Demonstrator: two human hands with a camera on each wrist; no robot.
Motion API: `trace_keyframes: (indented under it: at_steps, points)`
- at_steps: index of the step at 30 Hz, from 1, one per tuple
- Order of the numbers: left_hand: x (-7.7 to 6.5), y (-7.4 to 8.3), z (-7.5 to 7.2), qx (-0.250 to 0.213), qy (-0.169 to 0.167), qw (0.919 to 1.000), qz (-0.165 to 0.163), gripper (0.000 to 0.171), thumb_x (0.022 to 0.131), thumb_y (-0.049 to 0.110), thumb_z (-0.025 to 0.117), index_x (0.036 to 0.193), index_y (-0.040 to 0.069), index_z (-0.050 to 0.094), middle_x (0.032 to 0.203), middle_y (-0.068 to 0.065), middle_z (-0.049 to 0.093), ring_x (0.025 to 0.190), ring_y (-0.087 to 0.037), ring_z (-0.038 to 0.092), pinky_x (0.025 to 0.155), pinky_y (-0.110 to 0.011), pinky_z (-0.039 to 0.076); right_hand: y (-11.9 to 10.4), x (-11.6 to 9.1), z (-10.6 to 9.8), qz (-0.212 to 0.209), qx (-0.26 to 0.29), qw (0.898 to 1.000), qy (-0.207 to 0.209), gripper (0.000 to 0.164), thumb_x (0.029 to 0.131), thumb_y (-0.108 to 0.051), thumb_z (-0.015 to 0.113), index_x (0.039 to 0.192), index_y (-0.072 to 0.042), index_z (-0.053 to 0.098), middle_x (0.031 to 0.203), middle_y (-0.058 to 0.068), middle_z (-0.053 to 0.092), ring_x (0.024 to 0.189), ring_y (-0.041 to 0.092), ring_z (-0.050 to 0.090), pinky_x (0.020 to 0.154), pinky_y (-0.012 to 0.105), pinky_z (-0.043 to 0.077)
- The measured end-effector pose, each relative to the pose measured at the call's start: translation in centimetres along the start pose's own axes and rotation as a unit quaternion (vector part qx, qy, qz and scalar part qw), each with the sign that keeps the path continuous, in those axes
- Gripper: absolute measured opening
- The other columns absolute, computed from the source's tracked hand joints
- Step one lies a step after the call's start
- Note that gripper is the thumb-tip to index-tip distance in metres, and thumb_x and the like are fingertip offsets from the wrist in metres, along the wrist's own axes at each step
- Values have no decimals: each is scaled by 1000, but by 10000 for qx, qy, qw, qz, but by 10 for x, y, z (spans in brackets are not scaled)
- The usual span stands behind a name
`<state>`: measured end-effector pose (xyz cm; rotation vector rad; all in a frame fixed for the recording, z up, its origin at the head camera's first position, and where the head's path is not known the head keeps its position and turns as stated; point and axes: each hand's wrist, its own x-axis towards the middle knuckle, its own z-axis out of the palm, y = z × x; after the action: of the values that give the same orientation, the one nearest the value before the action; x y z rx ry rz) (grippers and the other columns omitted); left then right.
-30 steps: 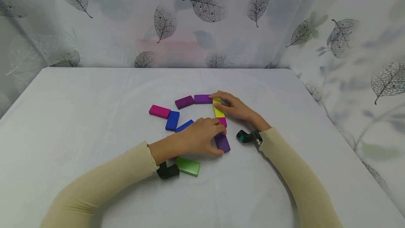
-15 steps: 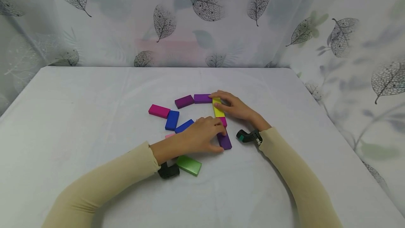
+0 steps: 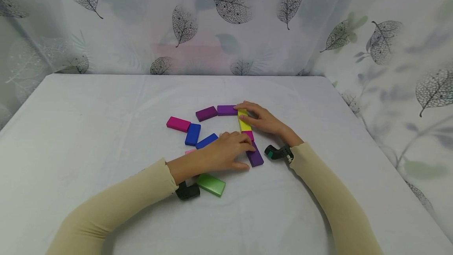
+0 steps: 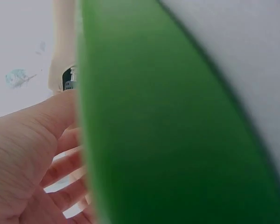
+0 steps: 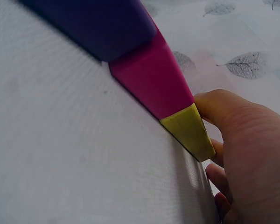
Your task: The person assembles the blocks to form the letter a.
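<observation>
My left hand (image 3: 224, 150) reaches over the middle of the block layout, its fingertips touching a dark purple block (image 3: 256, 158) while the thumb stays apart, down by the tablecloth. That block lies slanted at the near end of a row. Beyond it come a magenta block (image 3: 249, 134) and a yellow block (image 3: 244, 124). My right hand (image 3: 263, 120) holds the yellow block at its far end, thumb on top and a finger by the corner, close to a violet block (image 3: 226, 110). In the right wrist view the yellow block (image 5: 191, 133) stands flush against the magenta one (image 5: 151, 79).
A plum block (image 3: 206, 113), a magenta block (image 3: 178, 124) and two blue blocks (image 3: 192, 134) curve round to the left. A pink block (image 3: 190, 151) is partly hidden by the left arm. A green block (image 3: 211, 184) lies nearest, filling much of the left wrist view.
The dark purple block has slid right and slightly away, its near end swinging outward from under my left hand. My left thumb is now off it. The right hand has stayed put.
</observation>
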<state>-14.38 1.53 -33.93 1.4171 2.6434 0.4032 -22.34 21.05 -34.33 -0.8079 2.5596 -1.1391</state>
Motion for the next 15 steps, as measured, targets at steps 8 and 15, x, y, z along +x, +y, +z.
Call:
trace_keyframes:
  at_steps: [8, 15]
  points:
    - [-7, -7, -2, -320, 23, 9994, 143, 44, 91, 37, 68, 131, 18, 61, 132, 0, 55, 126, -19, 47, 99, -40, 40, -1, -2, 0, -59, 31, 10000, -15, 41, 100, -10, 51, 140, 1, 48, 151, 20, 38, 148, 38, 13, 117, 57, 9]
    - [-26, -16, -12, -645, 427, 9968, 219, 30, 93, 29, 66, 120, 17, 66, 125, 0, 60, 123, -20, 51, 100, -42, 41, 18, 6, 3, 8, 15, 10000, 31, 43, 100, -13, 53, 142, -2, 47, 154, 20, 33, 149, 36, 12, 117, 57, 8]
